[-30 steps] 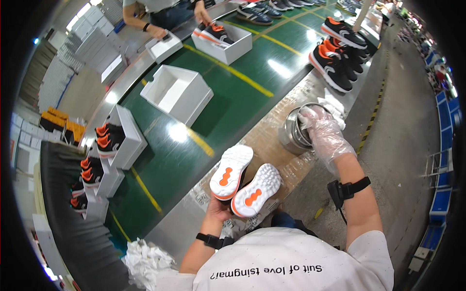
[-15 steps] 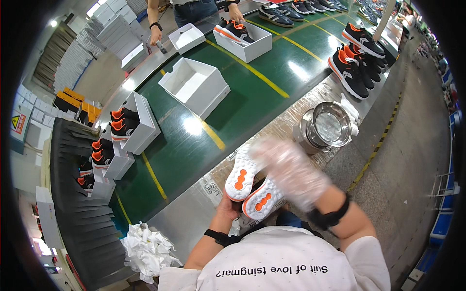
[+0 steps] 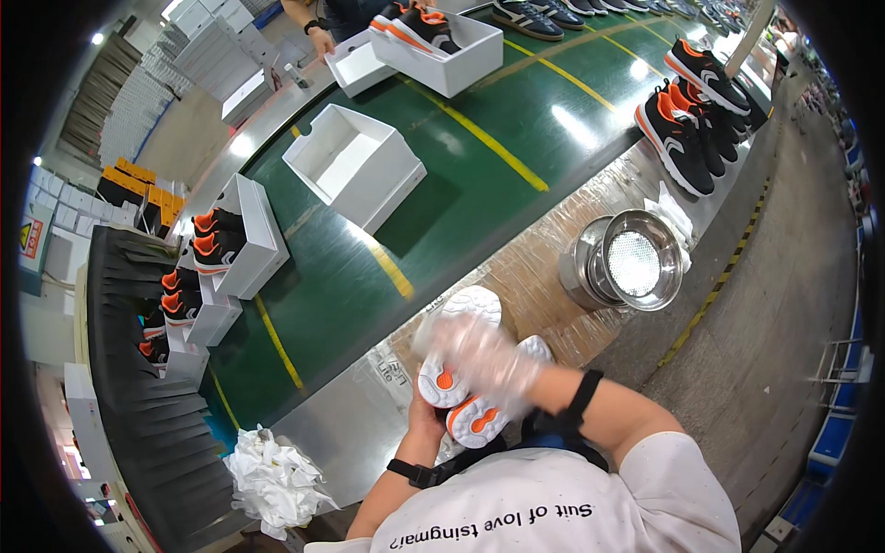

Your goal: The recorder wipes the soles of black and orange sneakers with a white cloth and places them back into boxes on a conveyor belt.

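A pair of sneakers with white and orange soles (image 3: 477, 424) is held soles up in front of my chest. My left hand (image 3: 424, 419) is closed around them from below at their near left end; most of its fingers are hidden beneath the shoes. Over the soles lies my right hand (image 3: 484, 359), in a clear plastic glove and smeared by motion. Whether a whitish thing is under its fingertips cannot be made out. Beside it, to the right, a steel pot with a perforated plate inside (image 3: 636, 263) stands on the plastic-wrapped bench (image 3: 544, 300).
Crumpled white paper (image 3: 272, 479) is piled at the lower left. Across the green conveyor (image 3: 461, 198) stand an open white box (image 3: 355, 170) and boxed black-orange sneakers (image 3: 217, 249). More sneakers (image 3: 678, 143) stand at the right. A co-worker's hand (image 3: 321, 43) is at the far side.
My right hand has swept left across the soles, and the shoes have tilted slightly. At the far side, the shoe box with sneakers has shifted left against the smaller white box part.
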A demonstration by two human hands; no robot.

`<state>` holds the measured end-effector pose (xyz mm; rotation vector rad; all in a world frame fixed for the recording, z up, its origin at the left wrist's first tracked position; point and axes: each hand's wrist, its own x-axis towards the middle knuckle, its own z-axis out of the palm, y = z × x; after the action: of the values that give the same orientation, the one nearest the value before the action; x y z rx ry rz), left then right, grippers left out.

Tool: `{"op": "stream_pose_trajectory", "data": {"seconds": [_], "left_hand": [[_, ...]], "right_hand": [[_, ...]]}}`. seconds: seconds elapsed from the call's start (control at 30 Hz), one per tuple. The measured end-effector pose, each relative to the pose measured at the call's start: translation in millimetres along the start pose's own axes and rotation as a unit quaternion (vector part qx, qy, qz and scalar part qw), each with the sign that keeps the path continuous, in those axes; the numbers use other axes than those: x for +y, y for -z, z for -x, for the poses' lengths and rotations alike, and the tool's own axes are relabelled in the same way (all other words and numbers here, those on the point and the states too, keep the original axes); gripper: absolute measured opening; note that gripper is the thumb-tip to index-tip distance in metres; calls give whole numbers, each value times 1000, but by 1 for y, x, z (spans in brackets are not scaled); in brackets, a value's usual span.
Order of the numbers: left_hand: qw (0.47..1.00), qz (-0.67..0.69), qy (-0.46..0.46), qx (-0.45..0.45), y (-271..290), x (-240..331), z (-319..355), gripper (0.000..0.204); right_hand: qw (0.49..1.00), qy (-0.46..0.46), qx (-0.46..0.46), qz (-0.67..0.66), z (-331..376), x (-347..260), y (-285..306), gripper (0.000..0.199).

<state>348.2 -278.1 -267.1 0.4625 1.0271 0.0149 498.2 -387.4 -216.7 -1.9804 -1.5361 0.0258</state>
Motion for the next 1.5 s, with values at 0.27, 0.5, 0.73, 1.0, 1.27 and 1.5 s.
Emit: {"op": "stream_pose_trajectory", "data": {"seconds": [0.27,0.5,0.73,1.0,1.27,1.5], "left_hand": [[997,-12,-62,-31,-9,-6,-2,50],[997,26,-71,-3,-7,-6,1,48],[995,77,-62,-18,-19,1,-7,43],[981,-10,-159,-108,31,-14,-59,38],[995,51,-66,-52,-48,-4,-20,44],[992,90,-81,-44,-25,-9,-20,41]], "right_hand": [[975,-192,-101,54,-16,99,-13,63],[997,68,13,-42,-10,8,-9,73],[962,-102,-82,241,-11,49,20,62],[976,153,-69,-138,-10,-46,30,41],[884,-292,202,-304,-2,142,-50,29],[994,91,-48,-48,-29,-5,22,43]]}}
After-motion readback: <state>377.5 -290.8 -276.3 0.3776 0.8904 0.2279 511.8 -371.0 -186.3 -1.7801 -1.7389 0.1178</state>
